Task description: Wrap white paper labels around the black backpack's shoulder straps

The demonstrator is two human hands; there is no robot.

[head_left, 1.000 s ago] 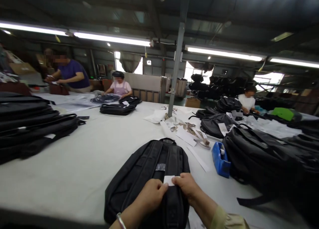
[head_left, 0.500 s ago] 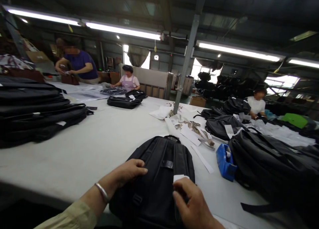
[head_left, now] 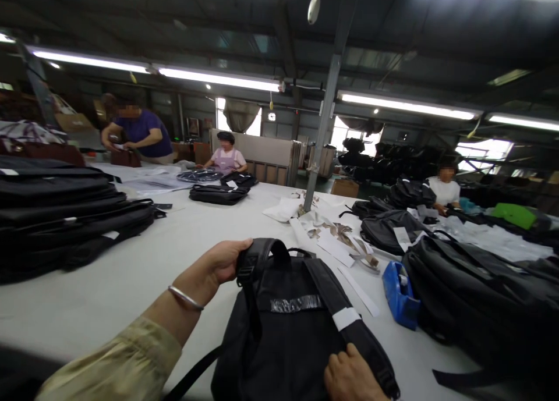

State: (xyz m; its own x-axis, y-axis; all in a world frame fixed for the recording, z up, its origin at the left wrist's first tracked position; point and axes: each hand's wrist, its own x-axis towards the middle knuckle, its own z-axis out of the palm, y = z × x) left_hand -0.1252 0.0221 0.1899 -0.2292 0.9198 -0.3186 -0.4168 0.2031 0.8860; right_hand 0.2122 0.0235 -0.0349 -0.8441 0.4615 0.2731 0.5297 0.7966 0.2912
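Note:
A black backpack [head_left: 288, 343] lies on the white table with its back panel and straps facing up. My left hand [head_left: 225, 261] is closed around the left shoulder strap [head_left: 257, 255], lifting it in a bend off the panel; its buckle and loose webbing hang down. My right hand [head_left: 351, 375] is curled shut against the backpack's lower right, by the inner edge of the right shoulder strap [head_left: 336, 296]; its fingertips are hidden. Around that strap sits a white paper band [head_left: 346, 318]. A shiny dark strip [head_left: 296, 304] crosses the back panel.
A blue tape dispenser [head_left: 400, 295] stands right of the backpack, beside piled black bags [head_left: 476, 290]. On the left is a stack of black backpacks [head_left: 65, 215]. Paper scraps [head_left: 334, 244] lie round a metal post [head_left: 321, 139]. Several people work farther back.
My left hand has taken hold of the left shoulder strap and raised it. My right hand has moved down from the white band, which now shows whole. The backpack has turned slightly.

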